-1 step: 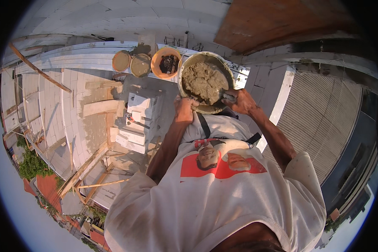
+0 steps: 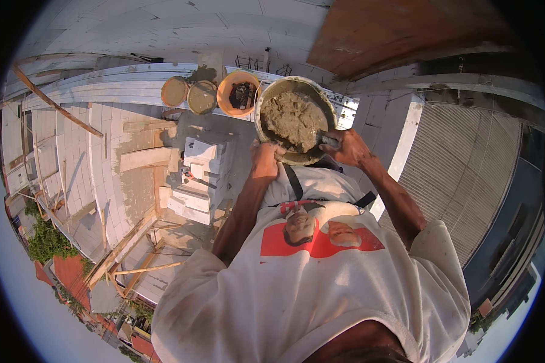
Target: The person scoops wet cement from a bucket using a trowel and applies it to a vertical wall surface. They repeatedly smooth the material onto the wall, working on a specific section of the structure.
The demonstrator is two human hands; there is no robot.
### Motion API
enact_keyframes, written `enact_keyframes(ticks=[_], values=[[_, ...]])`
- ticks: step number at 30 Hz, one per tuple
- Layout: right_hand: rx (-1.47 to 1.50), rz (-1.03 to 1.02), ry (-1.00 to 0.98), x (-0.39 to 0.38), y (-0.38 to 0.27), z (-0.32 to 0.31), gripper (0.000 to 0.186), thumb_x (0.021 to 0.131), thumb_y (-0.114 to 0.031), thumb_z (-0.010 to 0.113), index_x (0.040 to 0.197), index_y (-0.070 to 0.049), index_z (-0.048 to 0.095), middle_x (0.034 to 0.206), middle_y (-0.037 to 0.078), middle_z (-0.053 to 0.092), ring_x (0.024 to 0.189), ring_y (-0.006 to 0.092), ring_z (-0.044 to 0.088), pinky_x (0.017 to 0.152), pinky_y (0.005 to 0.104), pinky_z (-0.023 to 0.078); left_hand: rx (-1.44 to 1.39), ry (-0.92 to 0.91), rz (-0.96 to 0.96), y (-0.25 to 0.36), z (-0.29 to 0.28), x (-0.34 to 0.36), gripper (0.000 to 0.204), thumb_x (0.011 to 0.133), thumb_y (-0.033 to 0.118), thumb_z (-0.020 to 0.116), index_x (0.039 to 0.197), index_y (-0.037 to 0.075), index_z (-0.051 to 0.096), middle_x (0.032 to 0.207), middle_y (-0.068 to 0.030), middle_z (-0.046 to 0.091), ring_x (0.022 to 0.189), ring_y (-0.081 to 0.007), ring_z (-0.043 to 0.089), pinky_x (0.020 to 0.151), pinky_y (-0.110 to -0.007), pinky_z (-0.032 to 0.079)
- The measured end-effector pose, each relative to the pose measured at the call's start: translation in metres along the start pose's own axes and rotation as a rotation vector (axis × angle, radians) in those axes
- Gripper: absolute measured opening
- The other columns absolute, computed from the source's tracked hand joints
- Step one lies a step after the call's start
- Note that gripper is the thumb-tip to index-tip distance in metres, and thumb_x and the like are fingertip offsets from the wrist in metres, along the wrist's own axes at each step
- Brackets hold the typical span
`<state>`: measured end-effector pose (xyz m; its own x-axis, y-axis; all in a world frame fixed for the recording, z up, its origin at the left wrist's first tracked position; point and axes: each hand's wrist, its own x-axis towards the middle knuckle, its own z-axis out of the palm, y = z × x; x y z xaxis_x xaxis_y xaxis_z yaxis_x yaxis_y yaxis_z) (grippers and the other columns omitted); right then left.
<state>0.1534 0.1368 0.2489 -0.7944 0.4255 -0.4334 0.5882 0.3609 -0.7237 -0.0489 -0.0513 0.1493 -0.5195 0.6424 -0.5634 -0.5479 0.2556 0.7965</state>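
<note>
In front of my waist is a round bucket [image 2: 303, 159] with a pale rim, filled with wet grey mortar [image 2: 292, 116]. My left hand [image 2: 266, 156] is closed on the bucket's near-left rim. At the near-right side, my right hand [image 2: 350, 147] grips the dark handle of a trowel [image 2: 329, 140]. The trowel's far end is sunk in the mortar, so its blade is mostly hidden. Just left of the bucket stands an orange bucket [image 2: 225, 95] with dark objects inside that I cannot make out.
Two smaller tubs of grey material, one [image 2: 202, 97] beside another [image 2: 175, 91], sit farther left along a pale corrugated sheet [image 2: 115, 85]. White blocks [image 2: 201, 158] are stacked below at left, near wooden poles [image 2: 60, 101]. A block wall [image 2: 410, 124] and ribbed roofing [image 2: 454, 163] lie at right.
</note>
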Motion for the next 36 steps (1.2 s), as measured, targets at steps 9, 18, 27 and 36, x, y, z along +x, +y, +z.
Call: enact_keyframes(ticks=[9,18,27,36], values=[[-0.025,-0.052,0.112,-0.056,-0.126,-0.135,0.045,0.091,-0.030,0.070,0.120,0.004,0.067,0.081,0.028,0.070,0.078,0.0449,0.070,0.081,0.0504,0.055,0.633,-0.168,0.447,-0.038,-0.044,0.025,0.014,0.076,-0.003,0.062,0.089,0.003,0.067,0.086,-0.0108,0.068,0.080,-0.0251,0.068,0.071,-0.036,0.055],[0.621,-0.257,0.458,-0.129,-0.225,-0.360,0.033,0.104,-0.033,0.062,0.098,-0.001,0.067,0.068,0.002,0.059,0.046,0.0046,0.053,0.038,0.0206,0.042,1.009,-0.177,0.822,0.003,-0.041,0.009,0.010,0.072,0.003,0.070,0.082,0.004,0.072,0.078,-0.0124,0.068,0.075,-0.0279,0.069,0.070,-0.039,0.054],[0.653,-0.350,0.935,-0.137,-0.168,-0.437,0.035,0.105,-0.038,0.059,0.097,-0.005,0.062,0.067,-0.004,0.051,0.048,0.0019,0.045,0.039,0.0175,0.039,1.122,-0.279,0.741,0.026,-0.018,0.009,0.021,0.067,-0.006,0.067,0.086,0.002,0.069,0.088,-0.0107,0.066,0.073,-0.0259,0.066,0.068,-0.037,0.054],[-0.460,0.113,0.547,-0.089,-0.081,-0.166,0.022,0.091,-0.022,0.071,0.098,-0.001,0.071,0.078,0.019,0.073,0.072,0.0305,0.074,0.059,0.0448,0.058,-0.040,0.150,-0.232,0.082,0.058,0.021,0.043,0.065,-0.009,0.058,0.107,0.000,0.062,0.100,-0.0093,0.066,0.084,-0.0267,0.066,0.071,-0.039,0.058]])
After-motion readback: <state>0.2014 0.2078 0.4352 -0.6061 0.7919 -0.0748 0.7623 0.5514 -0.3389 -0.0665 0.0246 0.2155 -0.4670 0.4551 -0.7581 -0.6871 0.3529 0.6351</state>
